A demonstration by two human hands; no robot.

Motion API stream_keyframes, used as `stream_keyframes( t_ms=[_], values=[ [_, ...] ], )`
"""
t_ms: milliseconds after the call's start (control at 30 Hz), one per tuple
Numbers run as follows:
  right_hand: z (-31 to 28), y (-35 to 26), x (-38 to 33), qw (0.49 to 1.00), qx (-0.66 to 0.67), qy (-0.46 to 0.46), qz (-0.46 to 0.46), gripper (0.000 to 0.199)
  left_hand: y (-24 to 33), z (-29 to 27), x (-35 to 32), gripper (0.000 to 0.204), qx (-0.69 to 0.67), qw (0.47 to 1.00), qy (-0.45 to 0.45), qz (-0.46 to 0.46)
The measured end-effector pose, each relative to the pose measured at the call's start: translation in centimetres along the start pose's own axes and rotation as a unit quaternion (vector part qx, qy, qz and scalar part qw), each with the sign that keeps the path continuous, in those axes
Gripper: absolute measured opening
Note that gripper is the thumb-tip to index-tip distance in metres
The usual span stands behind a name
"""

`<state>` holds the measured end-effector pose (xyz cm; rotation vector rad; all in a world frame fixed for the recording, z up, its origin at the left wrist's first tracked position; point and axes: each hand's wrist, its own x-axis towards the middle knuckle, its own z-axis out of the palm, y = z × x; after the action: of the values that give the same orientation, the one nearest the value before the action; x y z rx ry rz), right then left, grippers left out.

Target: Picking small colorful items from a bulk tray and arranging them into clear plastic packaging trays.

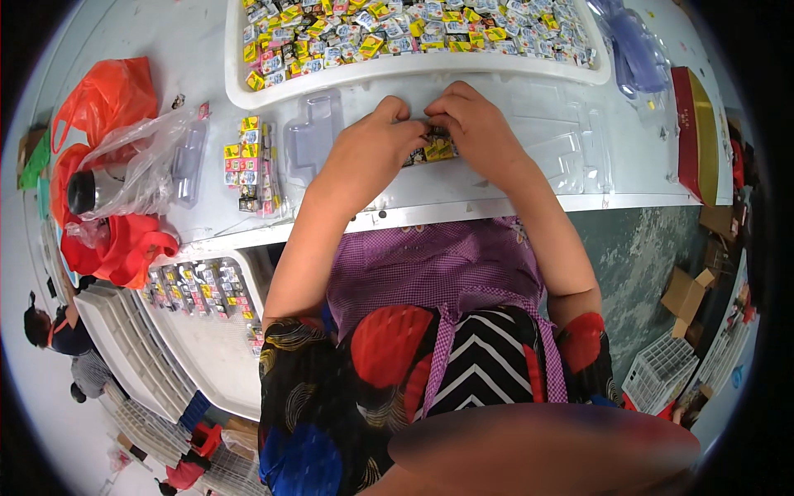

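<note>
My left hand (372, 149) and my right hand (473, 124) meet over the table, fingers curled in. Between them is a short row of tiny yellow and black printed boxes (438, 150), pressed by the fingers of both. My fingers partly hide the row, and I cannot make out whether it lies in a clear shell. Beside my left wrist lies a clear plastic blister shell (308, 136). More clear shells (556, 140) lie right of my right hand. Beyond both hands, a white tray (331, 85) holds a heap of small yellow, white and pink boxes.
Filled packs (250, 169) of small boxes stand at the left. Further left are a red plastic bag (107, 99) and a dark-capped bottle (98, 192). A red and gold box (696, 136) stands right. A lower tray (203, 355) holds filled packs. Other people work at far left.
</note>
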<state>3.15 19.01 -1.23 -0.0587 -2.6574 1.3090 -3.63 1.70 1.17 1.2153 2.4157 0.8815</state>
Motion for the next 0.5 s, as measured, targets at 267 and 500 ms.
stream_keyframes(
  t_ms=[267, 500],
  values=[
    [0.1, 0.8, -0.6, 0.995, -0.056, 0.029, -0.077, 0.019, -0.5, 0.1, -0.6, 0.019, 0.03, 0.999, 0.028, 0.015],
    [-0.1, 0.6, -0.4, 0.997, -0.023, 0.047, -0.06, 0.018, -1.6, -0.2, -0.8, 0.022, -0.074, 0.995, 0.062, -0.004]
  ],
)
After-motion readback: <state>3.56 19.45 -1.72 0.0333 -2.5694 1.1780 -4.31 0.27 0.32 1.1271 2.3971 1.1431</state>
